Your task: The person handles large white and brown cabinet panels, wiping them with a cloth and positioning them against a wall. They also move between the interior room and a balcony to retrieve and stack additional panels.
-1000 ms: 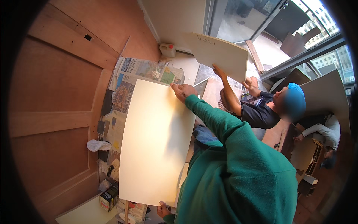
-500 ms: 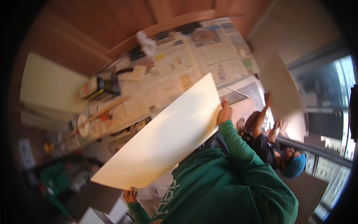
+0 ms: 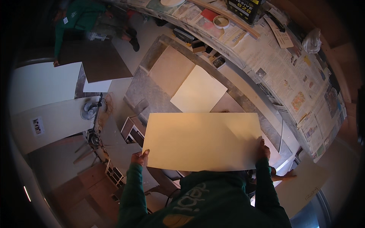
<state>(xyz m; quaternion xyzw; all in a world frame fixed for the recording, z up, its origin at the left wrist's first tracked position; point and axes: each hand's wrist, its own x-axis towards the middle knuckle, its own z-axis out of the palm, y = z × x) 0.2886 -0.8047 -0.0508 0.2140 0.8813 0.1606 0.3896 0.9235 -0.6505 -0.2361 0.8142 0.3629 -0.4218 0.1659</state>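
Observation:
A pale cream rectangular sheet [image 3: 201, 142] is held out flat in front of my chest. My left hand [image 3: 140, 157] grips its left edge near the lower corner, thumb on top. On the opposite short edge, my right hand [image 3: 262, 151] is closed around the side, its fingers partly in shadow. Beyond the sheet, a smaller cream board [image 3: 199, 90] lies on a brown board [image 3: 172, 70] atop a low grey platform [image 3: 133, 91]. The held sheet covers part of that platform.
A newspaper-covered bench [image 3: 266, 57] curves along the right, bearing a black can [image 3: 246, 9], a round tub [image 3: 221, 22] and a crumpled plastic bag [image 3: 311, 41]. At far left, a person in green [image 3: 81, 17] handles a dark panel [image 3: 104, 60]. Another person's hand [image 3: 284, 177] touches a board [image 3: 304, 186] at lower right.
My view has swung left, bringing the low platform and the person in green into clearer sight. The sheet has gone from slanted to level across my front, still in both hands.

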